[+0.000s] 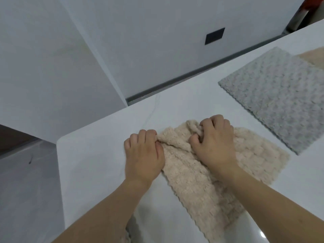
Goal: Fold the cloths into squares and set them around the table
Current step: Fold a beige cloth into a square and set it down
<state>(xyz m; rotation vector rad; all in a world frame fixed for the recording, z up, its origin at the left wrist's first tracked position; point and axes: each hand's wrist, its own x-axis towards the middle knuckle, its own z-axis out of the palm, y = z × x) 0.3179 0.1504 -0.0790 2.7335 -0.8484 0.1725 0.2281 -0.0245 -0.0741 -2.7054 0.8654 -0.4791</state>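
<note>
At the bottom edge, under the left forearm, a scrap of grey cloth (130, 228) with a scalloped edge shows on the white counter (91, 165); most of it is hidden by the arm. Both bare forearms reach in from the lower edge toward a beige cloth (201, 186) that lies on the counter a little right of centre, its nearest corner running toward the bottom of the view and its far end bunched up.

The left hand (144, 155) sits at the cloth's left edge, its grip closed on a fold of the fabric, fingers curled and thumb pinching the ridge. The right hand (213, 142) lies on top of the cloth just beside it, its grip also closed, fingers curled into the gathered plush at the far end. A raised crease runs between the 2 hands.

Beyond and to the right, apart from the beige cloth, a light grey cloth (280, 100) lies flat on the counter. At its far right corner a second beige cloth (313, 57) touches it; which one overlaps cannot be told. Behind the counter stands a white wall with a dark rectangular plate (215, 35).
</note>
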